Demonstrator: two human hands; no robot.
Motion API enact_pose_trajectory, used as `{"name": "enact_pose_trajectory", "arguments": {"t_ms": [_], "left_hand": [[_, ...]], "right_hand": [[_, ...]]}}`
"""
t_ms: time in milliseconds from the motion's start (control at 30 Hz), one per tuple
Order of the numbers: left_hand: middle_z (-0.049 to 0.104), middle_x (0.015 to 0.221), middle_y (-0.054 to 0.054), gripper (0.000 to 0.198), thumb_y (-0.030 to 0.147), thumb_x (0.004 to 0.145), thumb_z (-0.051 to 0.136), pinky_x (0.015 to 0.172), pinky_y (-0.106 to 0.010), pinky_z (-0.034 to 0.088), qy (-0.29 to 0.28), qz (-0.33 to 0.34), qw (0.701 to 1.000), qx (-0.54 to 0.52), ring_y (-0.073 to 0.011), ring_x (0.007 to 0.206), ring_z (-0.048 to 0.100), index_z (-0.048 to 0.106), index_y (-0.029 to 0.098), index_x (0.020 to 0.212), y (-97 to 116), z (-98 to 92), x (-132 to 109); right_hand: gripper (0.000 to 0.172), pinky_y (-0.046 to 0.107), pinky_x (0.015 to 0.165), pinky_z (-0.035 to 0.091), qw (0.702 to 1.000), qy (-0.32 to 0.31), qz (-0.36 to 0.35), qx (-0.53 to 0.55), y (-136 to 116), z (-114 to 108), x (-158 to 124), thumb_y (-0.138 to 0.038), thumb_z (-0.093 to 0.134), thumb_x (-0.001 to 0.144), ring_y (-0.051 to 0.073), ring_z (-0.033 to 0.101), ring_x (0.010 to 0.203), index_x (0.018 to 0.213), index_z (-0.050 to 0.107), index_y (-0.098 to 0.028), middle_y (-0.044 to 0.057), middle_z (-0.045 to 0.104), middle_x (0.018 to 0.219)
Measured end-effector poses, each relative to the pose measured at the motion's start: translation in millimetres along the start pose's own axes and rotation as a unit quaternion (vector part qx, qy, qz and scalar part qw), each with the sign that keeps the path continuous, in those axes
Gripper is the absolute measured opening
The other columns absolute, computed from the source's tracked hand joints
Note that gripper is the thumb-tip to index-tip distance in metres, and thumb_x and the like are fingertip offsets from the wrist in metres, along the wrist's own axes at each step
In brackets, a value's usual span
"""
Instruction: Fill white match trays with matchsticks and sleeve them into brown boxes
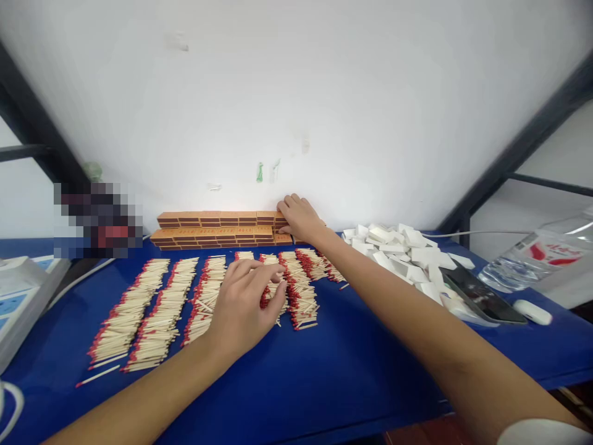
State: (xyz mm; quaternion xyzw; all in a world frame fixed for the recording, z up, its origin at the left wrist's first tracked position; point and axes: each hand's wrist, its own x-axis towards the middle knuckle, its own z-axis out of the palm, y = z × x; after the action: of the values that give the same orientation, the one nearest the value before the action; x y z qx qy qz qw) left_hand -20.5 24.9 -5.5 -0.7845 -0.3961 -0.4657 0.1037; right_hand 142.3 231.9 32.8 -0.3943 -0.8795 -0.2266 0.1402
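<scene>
Rows of red-tipped matchsticks (152, 312) lie on the blue table (324, 371). My left hand (245, 303) rests on the middle rows, fingers curled and pinching at matchsticks under them. Far back, my right hand (300, 217) reaches to the right end of two stacked rows of orange matchboxes (217, 228) along the white wall, its fingers laid over the end box.
A heap of white inner trays (398, 250) sits at the right, with a dark phone (482, 290) and a white earbud case (532, 312) beyond it. A plastic bag (542, 259) lies far right. A white device (18, 296) stands at the left edge.
</scene>
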Motion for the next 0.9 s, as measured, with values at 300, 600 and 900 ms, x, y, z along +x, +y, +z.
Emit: {"name": "enact_pose_trajectory", "arguments": {"t_ms": [300,600,900], "left_hand": [[0.077,0.087,-0.002,0.021,0.014,0.093,0.066,0.091,-0.043,0.049,0.004,0.005,1.0,0.003,-0.0248,0.092,0.066,0.064,0.021,0.113,-3,2.1,-2],[0.076,0.086,-0.001,0.019,0.015,0.094,0.066,0.09,-0.043,0.048,-0.003,0.003,1.0,0.0,-0.0241,0.091,0.065,0.064,0.021,0.112,-1,1.1,-3],[0.076,0.087,-0.002,0.018,0.014,0.094,0.064,0.086,-0.042,0.048,-0.006,0.005,1.0,-0.003,-0.0234,0.09,0.064,0.064,0.02,0.111,2,2.9,-4]], "right_hand": [[0.034,0.042,0.087,0.04,0.999,0.016,-0.01,-0.029,9,-3,-4,-0.032,0.069,0.093,0.034,0.052,0.113,0.119,0.058,-0.012,0.018,0.063,0.121],[0.027,0.042,0.084,0.037,0.997,0.045,0.016,-0.055,7,-9,-14,-0.023,0.063,0.092,0.035,0.051,0.109,0.115,0.058,-0.011,0.02,0.064,0.118],[0.028,0.038,0.082,0.038,0.993,0.105,-0.056,0.014,-51,-45,-1,-0.026,0.064,0.094,0.03,0.052,0.107,0.118,0.057,-0.013,0.015,0.063,0.117]]}}
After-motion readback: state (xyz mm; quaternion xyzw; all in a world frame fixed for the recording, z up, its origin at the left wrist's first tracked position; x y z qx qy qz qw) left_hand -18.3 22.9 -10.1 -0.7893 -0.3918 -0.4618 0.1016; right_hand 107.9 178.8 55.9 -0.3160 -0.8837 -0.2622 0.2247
